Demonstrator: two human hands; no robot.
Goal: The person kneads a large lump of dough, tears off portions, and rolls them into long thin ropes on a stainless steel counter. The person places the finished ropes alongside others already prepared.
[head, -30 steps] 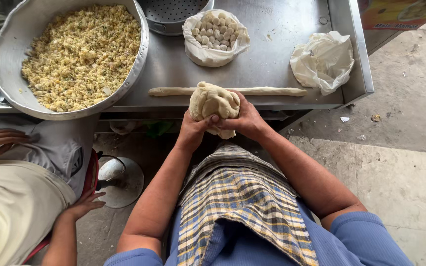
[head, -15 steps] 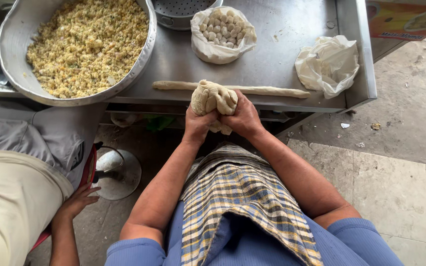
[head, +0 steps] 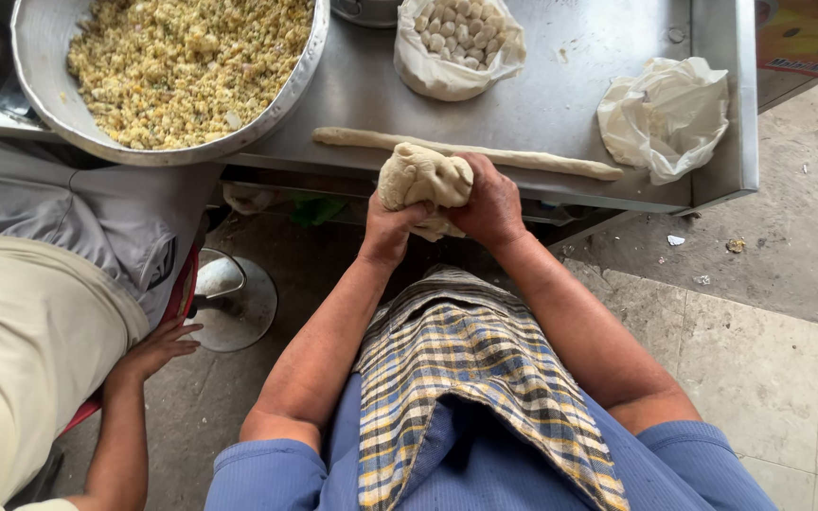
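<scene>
The fingers of the left hand (head: 392, 227) and the right hand (head: 491, 203) are clenched round one lump of dough (head: 425, 180), pale, soft and creased into folds, held in the air at the near edge of the tabletop (head: 542, 95). The lump bulges above the fingers and a smaller end hangs below them, so its long axis runs roughly away from the person, upper end toward the tabletop.

Just beyond the fingers lies one long, thin dough rope (head: 532, 161), smooth and cylindrical, its long axis crosswise, left to right, on the dull steel sheet. Farther beyond sits one open white bag of small dough balls (head: 456, 38). To the right of the fingers, a crumpled white plastic bag (head: 665, 114). To the left and beyond, one wide metal basin (head: 49, 95) of crumbly yellow filling (head: 182, 57).

Below the wrists hangs a checked cloth (head: 471, 378).
</scene>
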